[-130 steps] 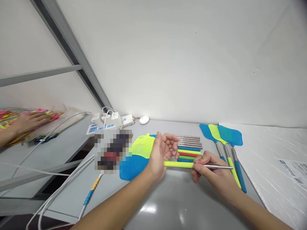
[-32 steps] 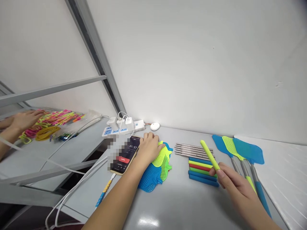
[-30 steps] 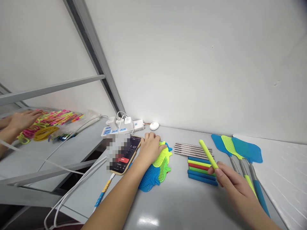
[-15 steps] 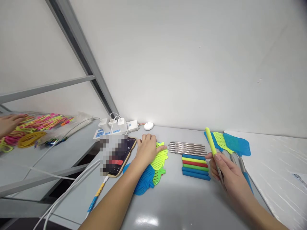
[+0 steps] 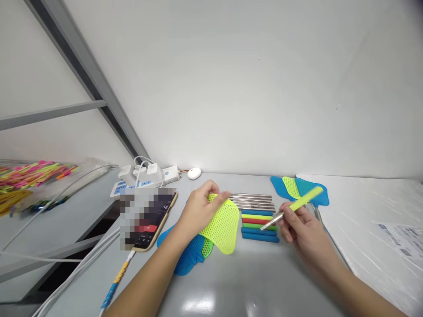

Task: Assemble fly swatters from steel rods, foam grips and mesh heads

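My left hand (image 5: 200, 209) pinches a yellow mesh fly swatter head (image 5: 224, 226), raised over the pile of blue swatter heads (image 5: 188, 257) and a green one (image 5: 207, 248). In my right hand (image 5: 306, 231) is a metal rod (image 5: 272, 220) with a yellow handle sleeve (image 5: 307, 197). Its bare end points left and down toward the yellow head, apart from it. Between my hands lies a row of metal rods (image 5: 253, 201), and in front of it a row of coloured handle sleeves (image 5: 259, 226). Behind my right hand lie blue and yellow fly swatters (image 5: 310, 187), their shafts partly hidden.
A phone (image 5: 155, 220) on a charging cable lies left of the pile. Behind it are a power strip (image 5: 120, 189) with plugs and a white oval case (image 5: 194, 173). Plastic-wrapped white sheeting (image 5: 370, 207) covers the right side. Colourful bands (image 5: 36, 174) lie beyond the metal frame.
My left hand has lifted the yellow swatter head off the pile. My right hand has turned the rod so its bare end points left. Another person's hand at far left has gone out of view.
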The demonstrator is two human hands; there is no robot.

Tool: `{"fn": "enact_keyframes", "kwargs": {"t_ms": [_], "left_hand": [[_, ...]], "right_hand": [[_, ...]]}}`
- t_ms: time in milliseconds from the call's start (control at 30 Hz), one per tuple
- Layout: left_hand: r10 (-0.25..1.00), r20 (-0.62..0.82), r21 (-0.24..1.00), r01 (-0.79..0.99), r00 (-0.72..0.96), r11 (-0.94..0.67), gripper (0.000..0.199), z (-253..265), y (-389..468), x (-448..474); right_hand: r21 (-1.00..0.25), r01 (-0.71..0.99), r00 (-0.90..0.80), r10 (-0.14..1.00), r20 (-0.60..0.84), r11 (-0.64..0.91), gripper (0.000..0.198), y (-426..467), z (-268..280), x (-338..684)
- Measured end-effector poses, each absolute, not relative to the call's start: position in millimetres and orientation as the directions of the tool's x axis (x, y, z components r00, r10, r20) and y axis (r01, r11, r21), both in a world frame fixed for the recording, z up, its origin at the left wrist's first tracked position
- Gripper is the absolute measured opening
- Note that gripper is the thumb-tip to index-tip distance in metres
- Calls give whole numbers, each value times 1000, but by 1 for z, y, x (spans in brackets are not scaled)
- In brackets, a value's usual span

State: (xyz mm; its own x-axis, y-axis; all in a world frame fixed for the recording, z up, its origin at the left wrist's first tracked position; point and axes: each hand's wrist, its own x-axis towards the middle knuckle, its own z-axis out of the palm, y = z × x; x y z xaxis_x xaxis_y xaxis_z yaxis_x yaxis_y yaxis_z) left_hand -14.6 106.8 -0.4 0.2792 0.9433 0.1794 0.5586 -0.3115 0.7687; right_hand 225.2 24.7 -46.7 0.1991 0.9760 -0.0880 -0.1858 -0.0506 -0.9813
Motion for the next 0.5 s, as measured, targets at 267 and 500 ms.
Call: {"fn": "enact_keyframes", "kwargs": {"t_ms": [267, 500], "left_hand": [[689, -102, 874, 395, 718, -283, 34, -8, 83, 11], [593, -130, 904, 341, 795, -258, 32, -12, 83, 13]], "right_hand": [[-980, -198, 165, 986, -32, 1, 25, 26, -40, 228], [-988, -155, 98, 995, -24, -8, 29, 22, -35, 223]]}}
